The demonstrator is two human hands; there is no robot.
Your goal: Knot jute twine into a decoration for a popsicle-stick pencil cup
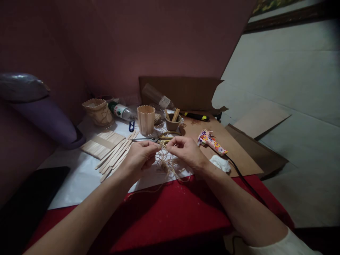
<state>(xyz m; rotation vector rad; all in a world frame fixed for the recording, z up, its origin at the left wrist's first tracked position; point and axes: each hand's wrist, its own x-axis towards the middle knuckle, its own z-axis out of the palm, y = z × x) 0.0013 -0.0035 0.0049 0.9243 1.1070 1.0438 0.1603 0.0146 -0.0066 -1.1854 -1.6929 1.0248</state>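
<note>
My left hand [142, 154] is closed in a pinch at the middle of the table, on a strand of jute twine. Facing it a short way to the right, my right hand [187, 151] also pinches the twine, fingertips bent inward. A loose tangle of twine [166, 165] lies below and between both hands, with one strand trailing left over the red cloth. Just beyond my fingers lie scissors [148, 139] with gold-coloured handles. Behind them stands a round cup made of upright wooden craft sticks [146, 121]. Loose craft sticks [113, 156] lie left of my left hand.
A banded bundle of craft sticks [102, 144], a decorated pot [98, 112] and plastic bottles [123, 111] stand or lie at left and back. A small pot [172, 124] holds sticks. On cardboard at right rest a flower-patterned glue gun [212, 141], its cord and a utility knife [196, 116].
</note>
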